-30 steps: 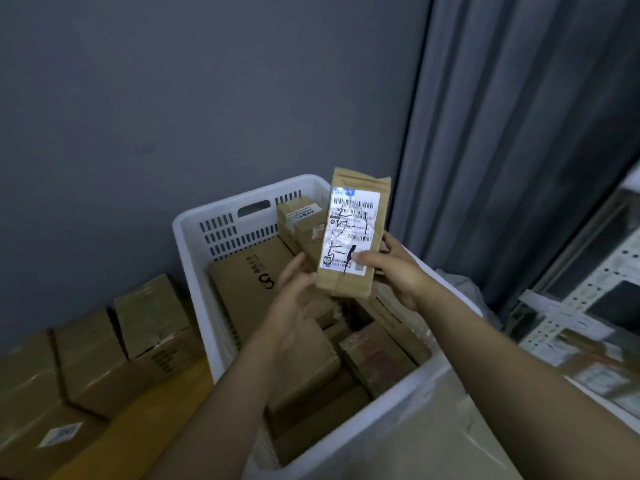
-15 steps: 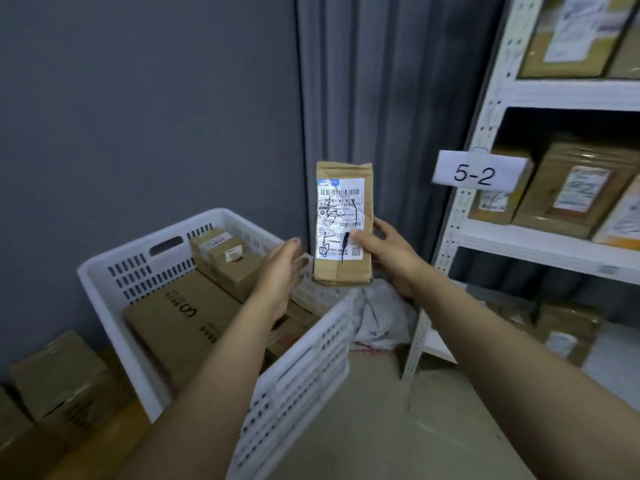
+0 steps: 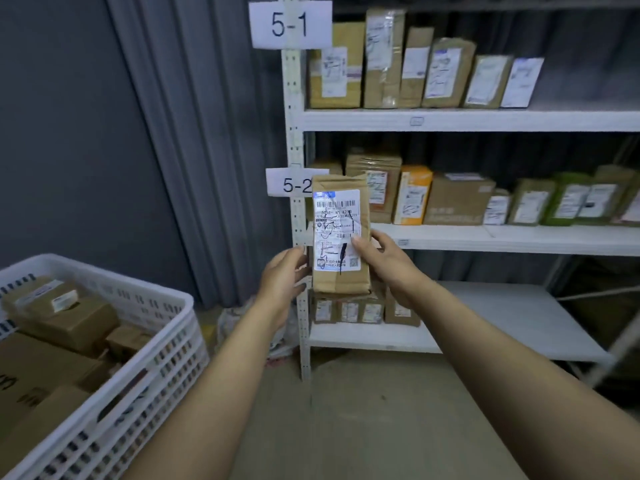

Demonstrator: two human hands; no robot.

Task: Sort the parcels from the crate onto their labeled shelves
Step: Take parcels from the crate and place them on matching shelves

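1. Two hands raised before shelves; right hand grips parcel upright, thumb on label, fingers behind.
2. Left hand loose, fingers relaxed, just beside parcel's left edge; contact unclear.
3. Parcel in air, covering right end of 5-2 sign; 5-1 sign above.
4. Crate lower left, boxes inside.
5. Shelves hold rows of labeled parcels.

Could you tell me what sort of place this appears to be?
Probably a parcel sorting storeroom: white shelves tagged 5-1 and 5-2 hold labelled parcels, and a white crate holds more.
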